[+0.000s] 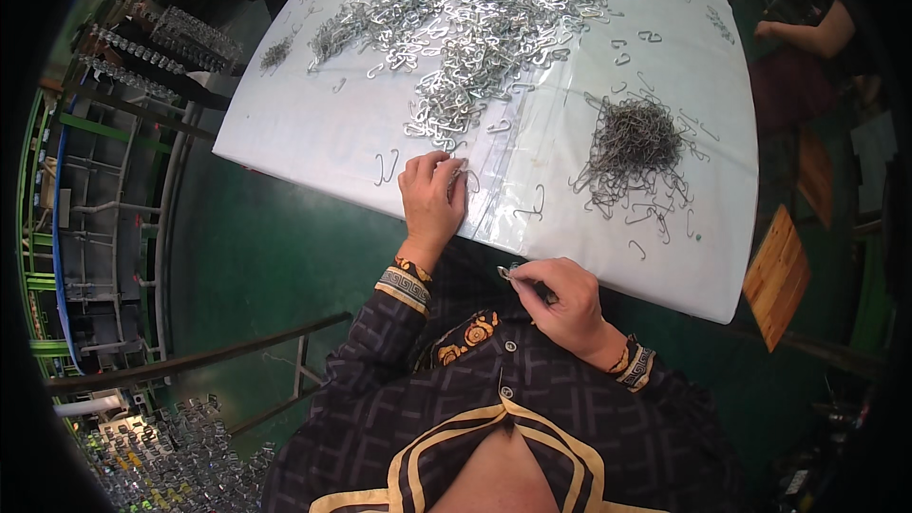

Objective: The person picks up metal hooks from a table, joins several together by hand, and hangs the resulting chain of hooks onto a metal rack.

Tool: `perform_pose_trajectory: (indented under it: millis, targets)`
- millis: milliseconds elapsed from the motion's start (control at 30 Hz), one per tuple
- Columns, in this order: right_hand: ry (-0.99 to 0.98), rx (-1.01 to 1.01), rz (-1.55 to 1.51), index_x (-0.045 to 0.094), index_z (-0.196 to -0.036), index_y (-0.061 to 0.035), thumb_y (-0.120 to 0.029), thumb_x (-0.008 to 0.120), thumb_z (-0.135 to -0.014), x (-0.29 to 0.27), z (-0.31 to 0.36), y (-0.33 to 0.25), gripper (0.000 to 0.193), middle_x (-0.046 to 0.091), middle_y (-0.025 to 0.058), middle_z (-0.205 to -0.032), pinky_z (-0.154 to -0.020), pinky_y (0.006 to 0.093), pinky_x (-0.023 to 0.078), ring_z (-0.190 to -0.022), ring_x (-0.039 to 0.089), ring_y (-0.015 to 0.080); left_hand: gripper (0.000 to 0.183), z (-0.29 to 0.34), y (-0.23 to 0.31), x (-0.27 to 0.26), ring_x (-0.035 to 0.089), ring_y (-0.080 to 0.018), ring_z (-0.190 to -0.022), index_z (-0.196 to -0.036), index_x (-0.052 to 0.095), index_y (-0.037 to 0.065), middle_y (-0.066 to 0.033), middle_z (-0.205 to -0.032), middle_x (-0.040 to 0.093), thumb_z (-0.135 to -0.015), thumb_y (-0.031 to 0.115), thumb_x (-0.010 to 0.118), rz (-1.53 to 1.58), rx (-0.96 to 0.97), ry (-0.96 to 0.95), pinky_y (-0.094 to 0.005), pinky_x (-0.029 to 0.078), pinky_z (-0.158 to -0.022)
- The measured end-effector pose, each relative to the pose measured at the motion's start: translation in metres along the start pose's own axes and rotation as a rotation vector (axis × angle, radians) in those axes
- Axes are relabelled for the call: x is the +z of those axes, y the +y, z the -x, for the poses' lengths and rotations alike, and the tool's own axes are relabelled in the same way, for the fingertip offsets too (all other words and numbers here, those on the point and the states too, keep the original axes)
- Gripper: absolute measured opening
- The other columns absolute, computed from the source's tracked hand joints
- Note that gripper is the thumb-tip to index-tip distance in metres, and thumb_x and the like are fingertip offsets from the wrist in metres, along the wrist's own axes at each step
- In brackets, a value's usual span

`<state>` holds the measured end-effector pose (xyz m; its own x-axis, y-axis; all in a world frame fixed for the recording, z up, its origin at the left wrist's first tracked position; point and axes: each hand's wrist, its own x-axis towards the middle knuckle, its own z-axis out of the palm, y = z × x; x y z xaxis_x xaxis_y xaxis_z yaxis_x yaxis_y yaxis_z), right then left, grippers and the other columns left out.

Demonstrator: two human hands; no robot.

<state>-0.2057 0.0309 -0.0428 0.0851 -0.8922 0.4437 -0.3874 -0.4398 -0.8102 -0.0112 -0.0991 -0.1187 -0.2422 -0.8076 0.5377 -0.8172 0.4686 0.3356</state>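
Hooks [508, 272], small bent silvery wire, pinched in right hand [560, 299].

Both hands [432, 195] [560, 302] curled, left forward

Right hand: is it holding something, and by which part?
The right hand pinches small metal hooks by one end; their other ends stick out past the fingertips.

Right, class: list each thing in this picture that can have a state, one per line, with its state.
Left hand: resting on the white table, fingers curled on a clip.
Right hand: closed on small metal clips, off the table edge.
Shiny clip pile: spread loosely.
Dark clip pile: heaped, tangled.
Clear plastic sheet: lying flat.
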Motion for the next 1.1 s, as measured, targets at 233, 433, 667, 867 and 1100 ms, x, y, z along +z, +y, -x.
perform_pose_trajectory:
  millis: [233, 433, 667, 867, 1100]
  targets:
    - [-0.006, 0.015, -0.006, 0.065, -0.086, -0.0052, 0.002, 0.073, -0.074, 0.001, -0.002, 0.000, 0.016, 0.067, 0.0077, -0.078, -0.063, 0.0347, 0.048, -0.067, 0.063, 0.0261, 0.033, -0.011, 0.008, 0.001, 0.055, -0.0275, -0.101, -0.114, 0.064, 0.008, -0.0056, -0.111, 0.065, -0.081, 0.013, 0.069, 0.025, 0.067, -0.071, -0.0399, 0.040, -0.086]
    - [0.004, -0.014, -0.010, 0.068, -0.087, -0.0043, 0.006, 0.073, -0.074, 0.002, -0.003, 0.002, 0.017, 0.069, 0.0068, -0.081, -0.059, 0.0314, 0.048, -0.066, 0.063, 0.0221, 0.026, -0.005, 0.011, -0.005, 0.056, -0.0254, -0.093, -0.101, 0.068, 0.008, -0.0040, -0.097, 0.064, -0.075, 0.009, 0.072, 0.147, 0.238, -0.107, -0.0383, 0.043, -0.079]
    - [-0.014, 0.022, 0.006, 0.065, -0.088, -0.0054, 0.003, 0.073, -0.074, 0.002, -0.001, 0.000, 0.018, 0.067, 0.0084, -0.080, -0.064, 0.0355, 0.049, -0.068, 0.063, 0.0278, 0.010, -0.014, 0.051, 0.001, 0.054, -0.0236, -0.078, -0.082, 0.065, 0.005, -0.0050, -0.078, 0.053, -0.072, 0.006, 0.065, 0.207, 0.510, -0.416, -0.0353, 0.047, -0.069]
    - [-0.014, 0.092, -0.006, 0.066, -0.090, -0.0050, 0.002, 0.072, -0.075, 0.004, 0.004, 0.002, 0.018, 0.068, 0.0095, -0.081, -0.064, 0.0353, 0.049, -0.070, 0.064, 0.0271, 0.009, -0.022, 0.052, -0.002, 0.058, -0.0244, -0.076, -0.076, 0.062, 0.004, -0.0070, -0.077, 0.057, -0.072, 0.008, 0.069, 0.040, 0.540, -0.438, -0.0359, 0.048, -0.067]
    - [0.094, 0.206, -0.065, 0.065, -0.092, -0.0030, 0.004, 0.071, -0.077, 0.013, 0.008, 0.013, 0.017, 0.068, 0.0106, -0.082, -0.065, 0.0313, 0.053, -0.073, 0.068, 0.0238, 0.007, -0.011, 0.056, -0.069, 0.058, -0.0091, -0.064, -0.083, 0.062, -0.001, -0.0024, -0.072, 0.064, -0.080, 0.002, 0.068, 0.698, -0.305, -0.407, -0.0244, 0.048, -0.059]
